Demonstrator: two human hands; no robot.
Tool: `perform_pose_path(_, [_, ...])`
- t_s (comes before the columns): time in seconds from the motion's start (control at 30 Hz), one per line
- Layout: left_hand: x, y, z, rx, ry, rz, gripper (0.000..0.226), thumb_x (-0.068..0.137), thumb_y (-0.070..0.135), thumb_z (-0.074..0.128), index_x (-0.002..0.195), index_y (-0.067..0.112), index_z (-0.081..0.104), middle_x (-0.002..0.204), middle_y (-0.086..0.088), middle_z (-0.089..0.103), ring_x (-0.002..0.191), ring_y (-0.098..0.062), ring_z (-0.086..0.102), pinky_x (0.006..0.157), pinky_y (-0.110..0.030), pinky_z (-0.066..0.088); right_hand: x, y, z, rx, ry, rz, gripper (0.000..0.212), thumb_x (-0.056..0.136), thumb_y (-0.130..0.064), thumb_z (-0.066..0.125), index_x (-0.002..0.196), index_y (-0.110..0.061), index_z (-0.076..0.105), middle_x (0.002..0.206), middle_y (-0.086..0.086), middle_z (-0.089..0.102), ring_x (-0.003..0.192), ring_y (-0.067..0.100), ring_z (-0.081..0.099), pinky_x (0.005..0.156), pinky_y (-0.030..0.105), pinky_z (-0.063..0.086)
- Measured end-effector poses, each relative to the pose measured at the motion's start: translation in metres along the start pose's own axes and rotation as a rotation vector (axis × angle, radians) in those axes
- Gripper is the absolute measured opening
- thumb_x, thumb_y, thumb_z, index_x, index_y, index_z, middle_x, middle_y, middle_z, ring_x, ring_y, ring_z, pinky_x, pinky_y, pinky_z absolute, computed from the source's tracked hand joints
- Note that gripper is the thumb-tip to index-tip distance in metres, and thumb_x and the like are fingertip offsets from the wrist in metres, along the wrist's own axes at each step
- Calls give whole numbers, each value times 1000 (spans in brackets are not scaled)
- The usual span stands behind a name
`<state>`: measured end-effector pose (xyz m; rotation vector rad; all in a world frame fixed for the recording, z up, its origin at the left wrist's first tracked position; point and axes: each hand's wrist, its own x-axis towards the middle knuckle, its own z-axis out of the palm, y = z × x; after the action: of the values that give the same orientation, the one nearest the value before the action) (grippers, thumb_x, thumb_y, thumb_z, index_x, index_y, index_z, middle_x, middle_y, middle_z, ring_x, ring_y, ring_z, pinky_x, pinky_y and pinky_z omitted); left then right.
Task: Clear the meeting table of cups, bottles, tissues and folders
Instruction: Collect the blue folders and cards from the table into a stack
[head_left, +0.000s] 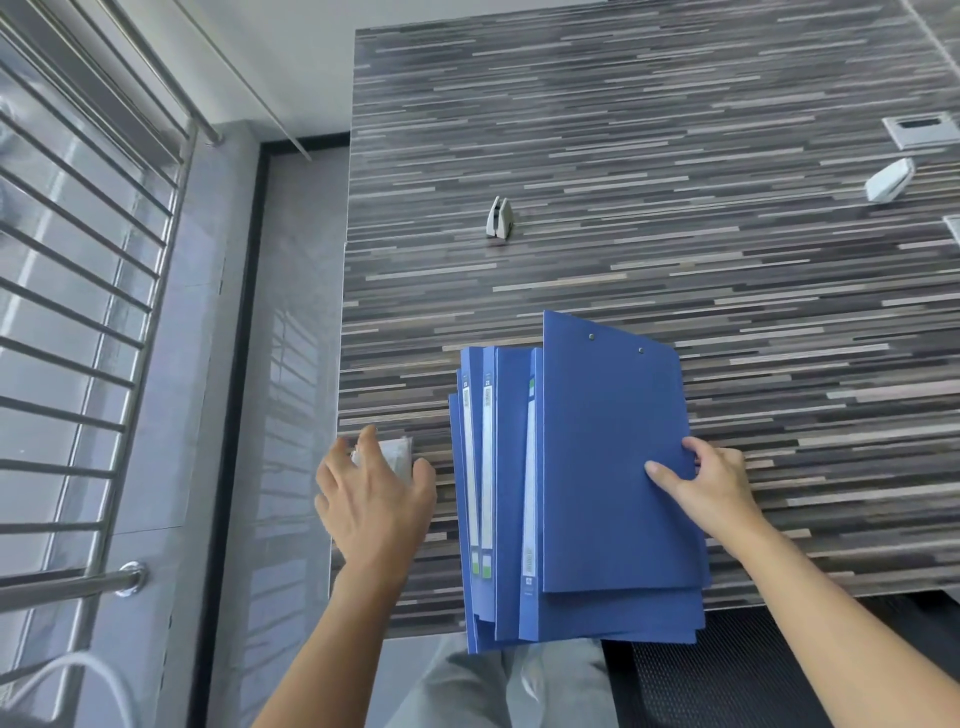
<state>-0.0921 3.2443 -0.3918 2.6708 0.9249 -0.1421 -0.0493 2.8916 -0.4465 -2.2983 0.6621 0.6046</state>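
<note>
- folder gathering looks like the step in hand: a stack of blue folders (597, 467) lies fanned at the near edge of the meeting table (623, 156), its lower ends hanging past that edge above the person's lap.
- the right hand (711, 483) grasps the stack's right side, one digit flat on the top cover and the others curled round the edge.
- the left hand (374, 493) is released, fingers spread, over a small pale packet (397, 452), likely tissues, just left of the folders by the table's left edge; whether it touches i cannot tell.
- next move, as i judge it: close the left fingers on the packet, then square up the stack, since the slipped covers could slide apart when lifted.
- the folders look thin and smooth, with white spine labels on their left edges and two rivets on the top one.
- farther up the table stands a small white stand (500, 218).
</note>
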Motion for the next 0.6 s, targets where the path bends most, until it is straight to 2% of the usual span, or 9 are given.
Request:
perform_pose_path(0.1, [-20, 12, 2, -136, 129, 212, 51, 86, 35, 63, 133, 17, 52, 139, -11, 46, 123, -33, 45, 96, -48, 43, -2, -2, 4, -21, 12, 9, 88, 79, -56, 76, 151, -19, 40, 144, 6, 30, 139, 28, 34, 113, 43, 37])
perform_pose_path(0.17, [-38, 25, 4, -309, 60, 290, 47, 90, 35, 64, 131, 17, 53, 133, -7, 49, 123, -27, 46, 98, -35, 39, -3, -2, 6, -19, 18, 15, 88, 79, -55, 77, 151, -19, 39, 145, 5, 28, 141, 28, 28, 115, 45, 35])
perform_pose_path(0.23, [-52, 36, 10, -470, -128, 211, 63, 88, 54, 60, 140, 22, 47, 138, -2, 44, 131, -20, 39, 103, -30, 32, -4, -2, 10, -15, 28, 8, 87, 78, -55, 78, 149, -21, 41, 144, 4, 28, 141, 27, 24, 116, 45, 33])
perform_pose_path(0.3, [-56, 45, 16, -608, -385, 42, 96, 77, 76, 58, 154, 28, 28, 155, 1, 30, 145, -16, 24, 116, -37, 25, -6, -3, 13, -15, 25, -1, 87, 76, -55, 79, 148, -22, 44, 145, 2, 27, 141, 26, 21, 116, 44, 31])
perform_pose_path(0.37, [-52, 51, 21, -762, -600, -112, 117, 67, 78, 69, 158, 33, 12, 165, 4, 12, 152, -16, 14, 122, -45, 20, -9, -7, 16, -45, 6, -1, 89, 75, -54, 80, 149, -22, 41, 151, 1, 23, 143, 27, 17, 117, 45, 30])
perform_pose_path(0.43, [-47, 53, 28, -832, -682, -177, 129, 60, 72, 80, 158, 36, 4, 166, 8, 5, 152, -16, 13, 123, -46, 21, -14, -10, 21, -101, -7, -11, 94, 74, -54, 80, 151, -21, 37, 157, 2, 18, 146, 28, 14, 118, 46, 28])
perform_pose_path(0.5, [-43, 57, 34, -828, -684, -177, 134, 59, 60, 89, 158, 34, 2, 164, 9, 4, 152, -17, 13, 123, -45, 20, -17, -12, 22, -98, -14, -13, 98, 74, -52, 81, 153, -19, 33, 162, 2, 12, 149, 28, 9, 120, 46, 25])
perform_pose_path(0.6, [-39, 60, 36, -786, -663, -216, 139, 52, 48, 96, 157, 37, 5, 161, 8, 12, 148, -20, 22, 121, -47, 26, -20, -15, 25, -71, -37, -7, 101, 75, -51, 81, 155, -18, 29, 165, 1, 8, 152, 27, 7, 122, 45, 23])
